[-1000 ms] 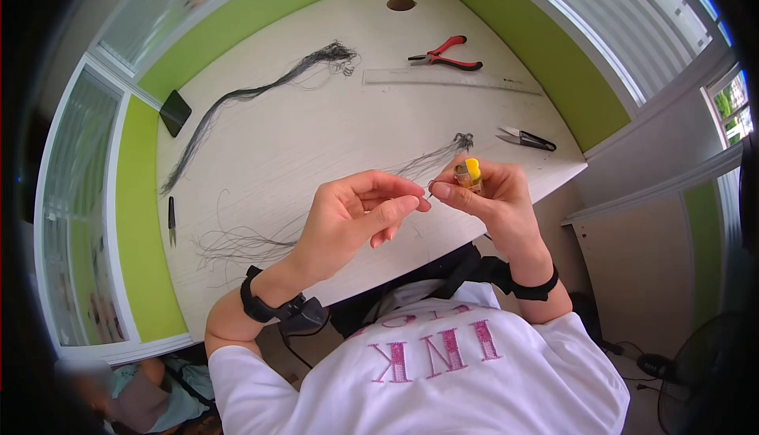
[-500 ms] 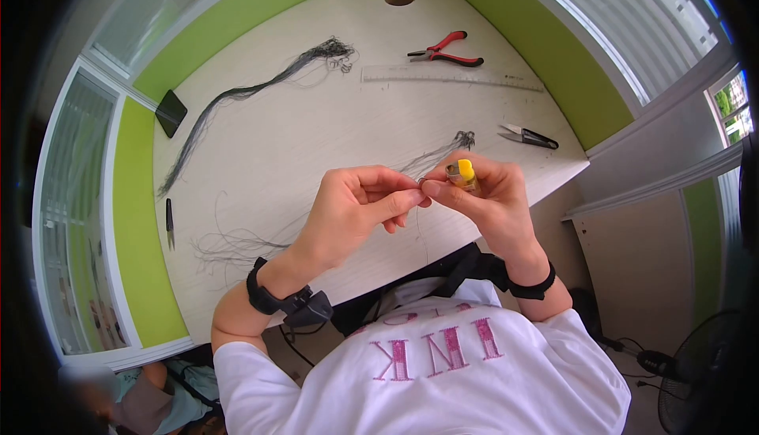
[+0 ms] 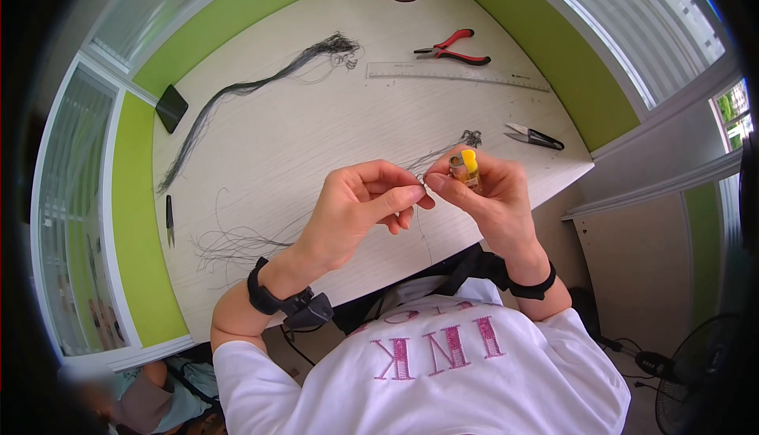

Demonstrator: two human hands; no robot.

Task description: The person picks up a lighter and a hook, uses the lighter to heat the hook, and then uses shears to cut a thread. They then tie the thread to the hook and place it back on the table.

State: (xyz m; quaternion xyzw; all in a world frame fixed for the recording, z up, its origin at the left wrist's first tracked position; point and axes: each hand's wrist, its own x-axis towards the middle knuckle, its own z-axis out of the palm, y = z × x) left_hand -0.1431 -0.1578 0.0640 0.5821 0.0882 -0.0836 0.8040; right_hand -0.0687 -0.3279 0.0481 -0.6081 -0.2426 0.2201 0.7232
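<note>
My left hand (image 3: 356,209) pinches something tiny and dark, with a thin thread hanging below the fingertips. Right against it, my right hand (image 3: 490,198) has thumb and index finger pinched at the same spot and also holds a yellow-topped lighter (image 3: 470,161) in its palm. Behind the hands, a small bunch of dark strands with knotted ends (image 3: 471,138) lies on the table. Loose strand ends (image 3: 237,247) spread out left of my left hand. What exactly the fingertips pinch is too small to make out.
A long bundle of dark strands (image 3: 237,87) lies at the back left of the table (image 3: 316,130). Red-handled pliers (image 3: 455,49), a clear ruler (image 3: 458,73) and black snips (image 3: 534,136) lie at the right. A black phone-like object (image 3: 171,108) and dark tweezers-like tool (image 3: 170,221) are left. A person (image 3: 170,395) is lower left.
The lighter is turned slightly more upright in my right hand. Both hands stay together in nearly the same place, and the view has shifted a little.
</note>
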